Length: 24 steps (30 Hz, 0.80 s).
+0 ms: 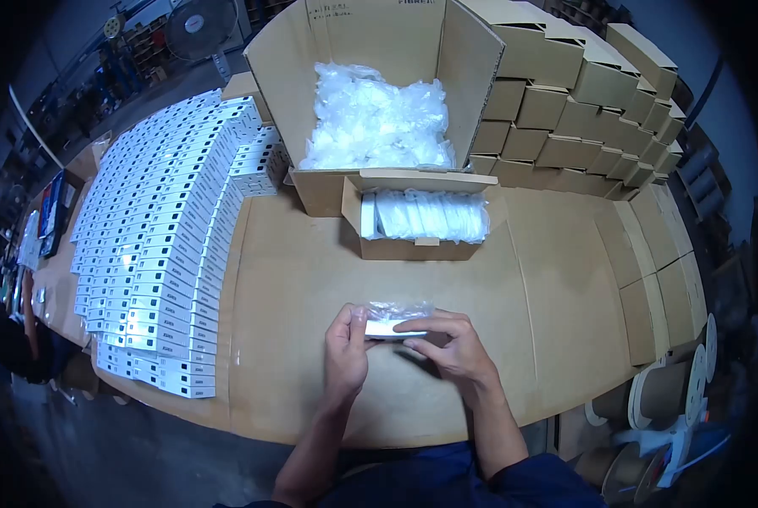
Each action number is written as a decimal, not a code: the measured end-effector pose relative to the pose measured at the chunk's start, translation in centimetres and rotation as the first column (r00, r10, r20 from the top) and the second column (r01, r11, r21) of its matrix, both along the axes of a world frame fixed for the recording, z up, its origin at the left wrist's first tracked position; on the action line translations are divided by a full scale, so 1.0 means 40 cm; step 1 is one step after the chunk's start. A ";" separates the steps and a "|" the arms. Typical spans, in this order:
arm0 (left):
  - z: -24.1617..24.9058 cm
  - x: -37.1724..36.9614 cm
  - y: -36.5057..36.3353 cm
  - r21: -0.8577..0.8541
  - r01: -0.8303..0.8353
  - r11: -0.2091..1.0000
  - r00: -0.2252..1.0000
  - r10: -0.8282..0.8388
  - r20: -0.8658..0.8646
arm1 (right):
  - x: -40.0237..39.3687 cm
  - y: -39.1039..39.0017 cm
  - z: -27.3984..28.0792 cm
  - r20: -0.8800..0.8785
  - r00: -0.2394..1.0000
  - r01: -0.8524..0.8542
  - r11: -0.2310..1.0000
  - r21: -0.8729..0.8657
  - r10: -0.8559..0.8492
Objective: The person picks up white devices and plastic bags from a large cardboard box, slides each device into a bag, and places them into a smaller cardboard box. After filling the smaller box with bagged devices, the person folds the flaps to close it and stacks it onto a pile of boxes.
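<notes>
Between my two hands is a small white box (381,328) with a clear plastic bag (403,309) around its upper part, held above the cardboard-covered table. My left hand (346,351) grips its left end, thumb on top. My right hand (458,347) pinches the right side, fingers across the front and thumb below. Just beyond stands an open cardboard carton (421,251) holding a row of white boxes in clear bags (430,216).
Behind the carton, a large open box (472,93) holds heaped clear plastic bags (379,118). Stacked white boxes (154,245) fill the left side. Closed brown cartons (565,118) are piled at the back right; more cartons (650,296) line the right edge, near spools (663,394).
</notes>
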<state>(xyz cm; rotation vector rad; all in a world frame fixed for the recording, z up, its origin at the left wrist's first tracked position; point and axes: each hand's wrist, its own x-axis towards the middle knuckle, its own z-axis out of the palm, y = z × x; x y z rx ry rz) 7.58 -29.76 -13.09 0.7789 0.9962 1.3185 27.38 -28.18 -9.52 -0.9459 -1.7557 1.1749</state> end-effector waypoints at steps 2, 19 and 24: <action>0.018 0.005 -0.003 -0.015 -0.006 1.000 0.999 0.006 0.046 | -0.011 0.005 0.006 -0.012 0.999 0.040 0.998 -0.043 -0.040; 0.045 -0.087 0.006 0.169 0.399 0.901 0.891 -0.337 -0.304 | 0.024 0.018 0.035 0.231 0.969 0.034 0.977 0.209 -0.084; 0.067 -0.105 0.025 0.124 0.417 0.900 0.875 -0.361 -0.322 | 0.014 0.024 0.094 0.381 0.916 -0.020 0.934 0.356 -0.126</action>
